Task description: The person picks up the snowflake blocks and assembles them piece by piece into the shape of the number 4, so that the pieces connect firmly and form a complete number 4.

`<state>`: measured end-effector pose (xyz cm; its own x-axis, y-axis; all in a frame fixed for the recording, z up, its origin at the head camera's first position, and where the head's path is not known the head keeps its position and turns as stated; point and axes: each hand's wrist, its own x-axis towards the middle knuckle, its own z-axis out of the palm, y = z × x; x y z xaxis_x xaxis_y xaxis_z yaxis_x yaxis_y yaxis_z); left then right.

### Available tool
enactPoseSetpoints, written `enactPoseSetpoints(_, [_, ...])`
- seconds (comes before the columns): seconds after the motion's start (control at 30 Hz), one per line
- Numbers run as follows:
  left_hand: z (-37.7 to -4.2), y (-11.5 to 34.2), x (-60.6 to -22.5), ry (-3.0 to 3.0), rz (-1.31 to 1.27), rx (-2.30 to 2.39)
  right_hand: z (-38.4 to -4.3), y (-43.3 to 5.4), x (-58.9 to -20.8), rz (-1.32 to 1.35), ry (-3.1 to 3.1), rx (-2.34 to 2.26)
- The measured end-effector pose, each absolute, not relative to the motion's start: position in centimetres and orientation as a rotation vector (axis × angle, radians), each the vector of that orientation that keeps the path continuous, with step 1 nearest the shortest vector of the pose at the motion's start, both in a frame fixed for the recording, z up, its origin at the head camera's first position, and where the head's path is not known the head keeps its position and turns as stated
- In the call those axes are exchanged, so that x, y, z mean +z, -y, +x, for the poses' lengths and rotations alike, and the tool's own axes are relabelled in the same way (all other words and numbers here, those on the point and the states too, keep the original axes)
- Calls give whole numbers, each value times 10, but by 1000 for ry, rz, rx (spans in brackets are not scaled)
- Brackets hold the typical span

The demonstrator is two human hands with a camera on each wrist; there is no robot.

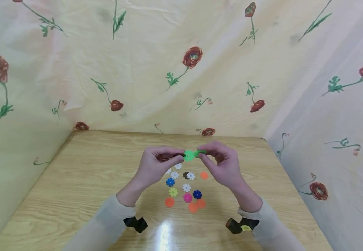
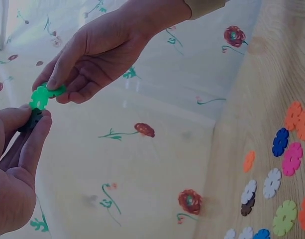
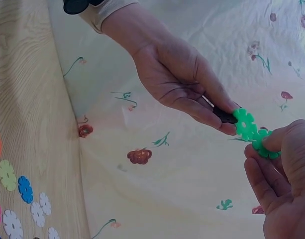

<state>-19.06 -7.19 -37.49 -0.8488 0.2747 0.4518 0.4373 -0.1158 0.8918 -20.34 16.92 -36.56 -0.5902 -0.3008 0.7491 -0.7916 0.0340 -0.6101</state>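
Note:
Raised above the table, my left hand (image 1: 154, 164) pinches a dark notched disc (image 3: 224, 115) between thumb and fingers. A bright green notched disc (image 1: 189, 156) is joined to that dark one, between the two hands. My right hand (image 1: 222, 162) pinches a second green disc (image 3: 265, 144), which meets the first green disc at its edge and stands at an angle to it. In the left wrist view the three pieces form a short chain, dark disc (image 2: 31, 120) at the left fingertips and green disc (image 2: 53, 91) at the right ones.
Below the hands, loose notched discs lie on the wooden table (image 1: 84, 181): several white (image 1: 186, 188) and orange (image 1: 169, 202), plus blue (image 1: 170, 182), yellow-green (image 1: 173, 192), pink (image 1: 187, 198), navy (image 1: 197, 194) and brown (image 1: 185, 175). Flower-patterned cloth (image 1: 143, 69) surrounds the table's back and sides.

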Motion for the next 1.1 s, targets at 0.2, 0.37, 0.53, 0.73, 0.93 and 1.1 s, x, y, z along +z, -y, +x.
enactPoseSetpoints(0.2, [-191,72,-376,2025,-796,-2116,-204,-171,-365,1112,1894,1537])
enactPoseSetpoints(0.37, [-191,72,-375,2025,-795,-2122,-206,-172,-363,1123,1857,1543])
enactPoseSetpoints(0.53, [-192,71,-375,2019,-810,-2123,-204,-170,-364,1143,1905,1538])
enactPoseSetpoints(0.73, [-192,70,-377,1990,-843,-2127,-202,-169,-366,1124,1944,1529])
enactPoseSetpoints(0.93, [-193,69,-378,1975,-865,-2141,-201,-174,-365,1131,1974,1503])
enactPoseSetpoints(1.1, [-192,72,-377,2011,-877,-2168,-201,-179,-360,1189,2010,1515])
